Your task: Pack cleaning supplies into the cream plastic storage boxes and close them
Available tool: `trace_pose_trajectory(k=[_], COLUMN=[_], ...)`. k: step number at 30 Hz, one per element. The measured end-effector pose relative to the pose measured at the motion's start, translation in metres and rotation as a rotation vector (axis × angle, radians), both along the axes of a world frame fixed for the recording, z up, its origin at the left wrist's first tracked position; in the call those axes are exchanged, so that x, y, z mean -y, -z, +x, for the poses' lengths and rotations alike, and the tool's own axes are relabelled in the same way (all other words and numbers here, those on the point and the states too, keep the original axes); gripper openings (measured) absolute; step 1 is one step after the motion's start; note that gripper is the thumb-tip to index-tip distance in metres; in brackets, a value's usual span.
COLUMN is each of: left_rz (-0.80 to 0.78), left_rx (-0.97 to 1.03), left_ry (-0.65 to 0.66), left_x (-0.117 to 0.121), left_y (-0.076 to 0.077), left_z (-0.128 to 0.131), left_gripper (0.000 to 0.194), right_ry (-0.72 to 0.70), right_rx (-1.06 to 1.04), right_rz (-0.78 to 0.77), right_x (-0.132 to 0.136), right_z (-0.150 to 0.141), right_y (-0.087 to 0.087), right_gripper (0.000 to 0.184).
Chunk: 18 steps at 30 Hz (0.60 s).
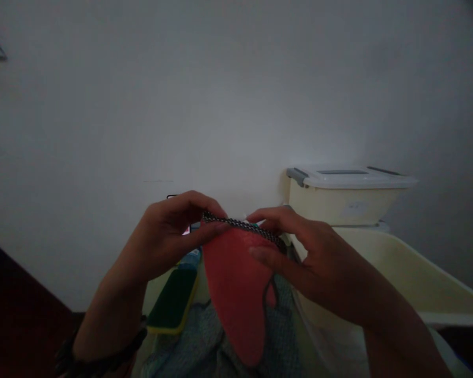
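A red cloth mitt (236,294) with grey edging hangs cuff up between my hands, its small thumb part showing at the right. Along its top edge runs a black-and-white patterned band. My left hand (161,236) pinches the left end of this band between thumb and fingers. At the other end, my right hand (311,252) has its fingers behind the band and its thumb on the red front. Below the mitt lies a crumpled grey-blue cloth (205,341). A green and yellow sponge (173,299) rests just below my left hand.
To the right stands an open cream plastic tub (398,268). Behind it is a cream storage box (327,202) with a white lid and grey latches. Something blue and clear (192,258) is partly hidden behind my left hand. A pale wall (236,105) rises behind everything.
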<state>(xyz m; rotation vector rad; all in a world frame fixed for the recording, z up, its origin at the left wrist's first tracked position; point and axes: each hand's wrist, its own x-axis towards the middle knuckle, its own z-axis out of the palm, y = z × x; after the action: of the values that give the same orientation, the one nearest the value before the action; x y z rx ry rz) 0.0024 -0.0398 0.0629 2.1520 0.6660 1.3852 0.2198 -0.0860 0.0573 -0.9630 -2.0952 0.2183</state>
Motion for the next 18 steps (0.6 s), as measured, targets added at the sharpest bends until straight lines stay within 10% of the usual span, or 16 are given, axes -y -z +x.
trace_pose_trajectory(k=[18], left_rz=[-0.051], left_rx=[0.163], left_ry=[-0.046], left_x=[0.003], left_y=[0.004], left_z=[0.009], left_gripper=[0.015], right_ry=[0.116], right_rx=[-0.153], right_rz=[-0.010], right_x=[-0.004], right_z=[0.008], right_y=[-0.001], right_gripper=[0.010])
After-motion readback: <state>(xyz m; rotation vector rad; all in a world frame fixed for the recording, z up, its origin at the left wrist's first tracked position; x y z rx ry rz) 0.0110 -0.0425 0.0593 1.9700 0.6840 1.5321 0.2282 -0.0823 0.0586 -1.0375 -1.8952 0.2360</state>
